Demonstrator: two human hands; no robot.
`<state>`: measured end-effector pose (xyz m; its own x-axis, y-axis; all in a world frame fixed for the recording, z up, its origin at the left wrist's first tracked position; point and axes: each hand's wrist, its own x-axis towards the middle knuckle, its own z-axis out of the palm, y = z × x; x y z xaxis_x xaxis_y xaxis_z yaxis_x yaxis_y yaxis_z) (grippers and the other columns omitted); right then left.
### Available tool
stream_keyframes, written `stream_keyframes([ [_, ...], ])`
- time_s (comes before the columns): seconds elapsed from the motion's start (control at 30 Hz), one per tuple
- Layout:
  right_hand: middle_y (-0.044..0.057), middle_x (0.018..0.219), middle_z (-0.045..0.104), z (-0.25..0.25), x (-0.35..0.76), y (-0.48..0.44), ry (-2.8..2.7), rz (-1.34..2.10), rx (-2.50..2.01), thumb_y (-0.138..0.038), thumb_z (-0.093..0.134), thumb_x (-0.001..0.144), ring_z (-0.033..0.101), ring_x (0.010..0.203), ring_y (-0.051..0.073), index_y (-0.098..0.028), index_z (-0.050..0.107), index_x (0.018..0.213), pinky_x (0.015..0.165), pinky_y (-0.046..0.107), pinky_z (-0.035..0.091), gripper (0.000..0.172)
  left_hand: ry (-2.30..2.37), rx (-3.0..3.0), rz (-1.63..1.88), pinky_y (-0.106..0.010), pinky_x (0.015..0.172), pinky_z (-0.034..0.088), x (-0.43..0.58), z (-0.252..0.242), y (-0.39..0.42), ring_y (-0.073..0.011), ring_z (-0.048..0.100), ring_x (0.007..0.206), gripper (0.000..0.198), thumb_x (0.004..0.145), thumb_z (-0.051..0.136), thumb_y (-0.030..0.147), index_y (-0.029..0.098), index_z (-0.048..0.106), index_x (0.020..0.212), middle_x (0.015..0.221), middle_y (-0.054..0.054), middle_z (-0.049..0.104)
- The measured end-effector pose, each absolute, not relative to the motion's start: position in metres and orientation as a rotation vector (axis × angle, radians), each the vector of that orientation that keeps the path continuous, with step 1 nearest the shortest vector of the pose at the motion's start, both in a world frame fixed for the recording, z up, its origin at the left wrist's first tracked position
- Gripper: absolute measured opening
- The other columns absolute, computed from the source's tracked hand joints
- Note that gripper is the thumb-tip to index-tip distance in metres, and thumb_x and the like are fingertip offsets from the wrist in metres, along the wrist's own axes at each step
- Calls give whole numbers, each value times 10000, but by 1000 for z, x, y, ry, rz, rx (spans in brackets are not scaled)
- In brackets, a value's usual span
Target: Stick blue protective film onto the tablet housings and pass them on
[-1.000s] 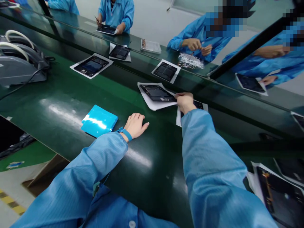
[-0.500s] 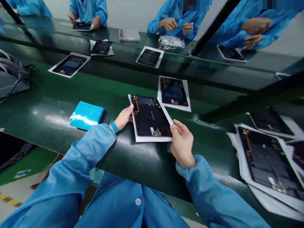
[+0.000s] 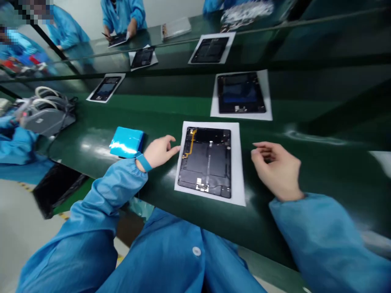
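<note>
Head view: at far left, well apart from the left grip (image 3: 157,154), a co-worker's blue sleeve (image 3: 18,140) is showing beside a grey device (image 3: 47,121). Lower down, a black bag (image 3: 58,187) is sitting past the edge of the dark green worktop (image 3: 91,118), hiding its contents, with pale floor (image 3: 18,219) spreading around it. Farther out than the left grip, a dark tablet panel (image 3: 106,88) is lying flat, and beyond it another co-worker (image 3: 124,12) is holding a similar panel (image 3: 118,39). Just left of the left grip, a shiny blue packet (image 3: 126,141) is resting; what it is holding cannot be made out. The left grip is hanging released, its thumb pointing at the near tablet's sheet; whether it is touching cannot be told. Well beyond that grip, a flat clear box (image 3: 176,29) is lying before a pale wall (image 3: 171,9), something coppery showing at its left end. Between both grips, an opened tablet (image 3: 207,162) with an orange ribbon (image 3: 192,142) is lying on a white sheet (image 3: 237,183). Beyond it, a sheeted panel (image 3: 241,91) is lying, and a whitish heap (image 3: 247,15) is gleaming farther back. The right grip (image 3: 276,169) is hovering half-curled and released, just right of the white sheet.
</note>
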<state>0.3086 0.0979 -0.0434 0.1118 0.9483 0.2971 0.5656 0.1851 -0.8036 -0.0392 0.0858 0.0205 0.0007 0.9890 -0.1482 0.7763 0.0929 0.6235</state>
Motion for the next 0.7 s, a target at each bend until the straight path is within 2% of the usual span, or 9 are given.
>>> stream_keyframes([
  [0.03, 59, 847, 713, -47, 309, 102, -1581, 550, -1495, -349, 608, 855, 651, 699, 226, -228, 727, 1027, 760, 446, 576, 242, 1976, 1868, 492, -408, 942, 514, -55, 28, 83, -256, 658, 970, 301, 875, 720, 414, 203, 631, 1071, 929, -62, 659],
  [0.1, 54, 842, 712, -50, 310, 103, -1633, 568, -1501, -335, 594, 862, 647, 697, 233, -251, 731, 1011, 752, 455, 568, 218, 2292, 2055, 413, -443, 998, 478, -90, 41, 78, -295, 624, 1060, 288, 848, 741, 411, 190, 616, 983, 992, -98, 639],
  [0.17, 45, 834, 709, -49, 311, 99, -1666, 571, -1498, -319, 602, 856, 647, 697, 235, -267, 731, 990, 748, 460, 562, 193, 2433, 1890, 283, -426, 932, 481, -123, 50, 76, -282, 624, 952, 300, 786, 798, 395, 197, 580, 843, 881, -75, 621],
  [0.27, 45, 832, 701, -43, 311, 95, -1703, 576, -1497, -280, 610, 851, 654, 700, 239, -270, 720, 963, 749, 465, 560, 157, 2322, 1643, 154, -336, 747, 469, -158, 56, 77, -186, 567, 698, 309, 769, 802, 376, 205, 550, 714, 689, -7, 573],
  [0.4, 58, 874, 701, -36, 311, 92, -1731, 599, -1478, -246, 590, 886, 665, 750, 264, -276, 709, 969, 801, 487, 562, 148, 2165, 1563, 187, -277, 630, 467, -175, 57, 79, -133, 553, 600, 253, 844, 700, 410, 200, 583, 764, 668, 10, 590],
  [0.57, 50, 859, 709, -39, 314, 93, -1750, 594, -1404, -230, 608, 890, 665, 732, 246, -276, 722, 958, 736, 430, 555, 141, 2066, 1516, 250, -269, 623, 479, -187, 58, 81, -128, 555, 582, 244, 848, 623, 424, 197, 568, 777, 625, 17, 567],
  [0.7, 62, 858, 732, -50, 318, 99, -1714, 538, -1368, -212, 647, 881, 662, 709, 211, -240, 745, 971, 716, 376, 540, 136, 2118, 1565, 307, -253, 580, 395, -186, 77, 70, -119, 486, 566, 194, 823, 597, 365, 191, 549, 753, 606, 24, 521],
])
